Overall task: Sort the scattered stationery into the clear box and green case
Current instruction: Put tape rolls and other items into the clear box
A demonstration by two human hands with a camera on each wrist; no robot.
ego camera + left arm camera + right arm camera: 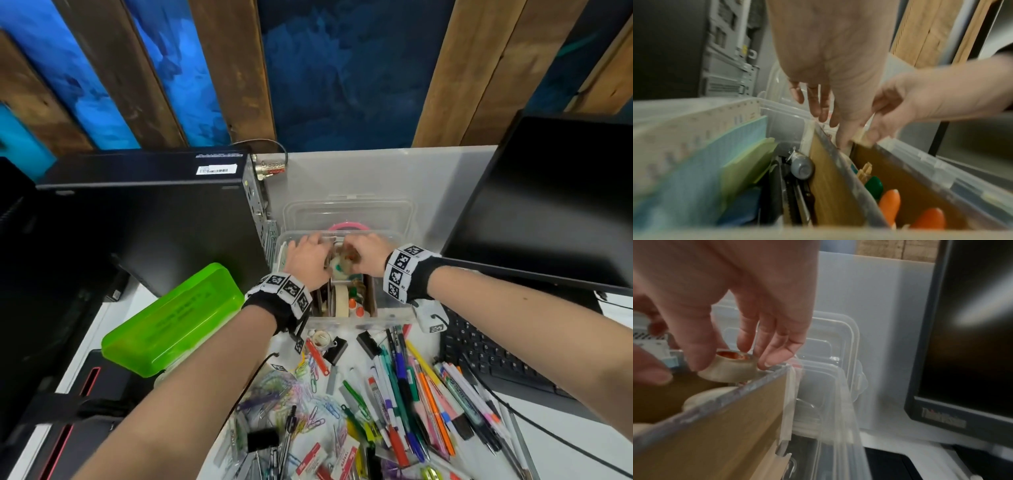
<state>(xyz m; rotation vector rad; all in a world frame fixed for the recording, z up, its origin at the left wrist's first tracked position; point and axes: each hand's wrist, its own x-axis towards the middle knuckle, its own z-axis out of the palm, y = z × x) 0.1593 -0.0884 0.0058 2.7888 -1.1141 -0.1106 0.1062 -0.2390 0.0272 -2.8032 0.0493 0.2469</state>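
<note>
1. The green case [174, 320] lies shut near the desk's left edge, just left of the clear box; no pen has gone into it as far as can be seen.
2. The clear box [394, 313] stands open at the back middle of the desk, its lid [349, 212] propped behind it. Cardboard dividers [830, 183] split it: paper pads on the left, dark tools and a grey roll in the middle, orange and green caps on the right. So the box is partly filled.
3. Most of the work is left, by my judgement: pens [421, 394], paper clips [308, 387] and binder clips [334, 349] lie scattered over the desk's front.
4. The left hand [305, 258] reaches into the box's far end, fingers straight and slightly spread, thumb down against a divider, holding nothing.
5. The right hand [368, 255] hovers over the right compartment, thumb and fingertips pinching a small roll of clear tape [731, 368] at the divider's top edge.
</note>
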